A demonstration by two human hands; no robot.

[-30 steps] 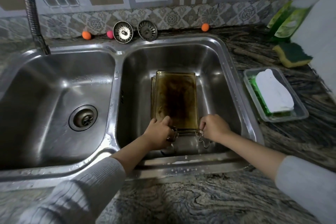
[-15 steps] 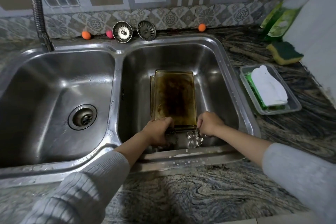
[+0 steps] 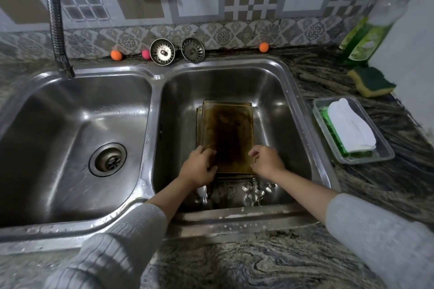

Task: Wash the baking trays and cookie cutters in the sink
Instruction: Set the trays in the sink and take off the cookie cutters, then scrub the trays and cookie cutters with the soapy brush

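Head view, trays: two stacked rectangular brown-stained metal baking trays (image 3: pixel 227 135) lie flat on the floor of the right-hand basin of the stainless steel double sink (image 3: pixel 152 91), the upper one slightly offset from the lower.
Head view, cutters: small shiny metal cookie cutters (image 3: pixel 253 191) lie scattered on the basin floor just in front of the trays' near edge; their outlines are too small to tell.
Head view, left hand: the left hand (image 3: pixel 199 169) rests on the near left corner of the top tray, fingers curled over its rim and seemingly gripping it.
Head view, right hand: the right hand (image 3: pixel 266 161) hovers over the near right corner, fingers loosely curled and holding nothing.
Handling: the trays look stiff, thin and fairly light, probably greasy and slick, so the raised rims at the near corners seem the best hold; the cutters look light, thin-walled, easily bent and possibly sharp-edged.
Materials: smooth wet steel basin, a ribbed flexible tap hose (image 3: pixel 55 19), a veined dark stone tabletop (image 3: pixel 234 263).
Supplies: a yellow-and-green sponge (image 3: pixel 371 81), a green soap bottle (image 3: pixel 366 40) and a clear plastic tub with a white cloth (image 3: pixel 352 130) wait on the right.
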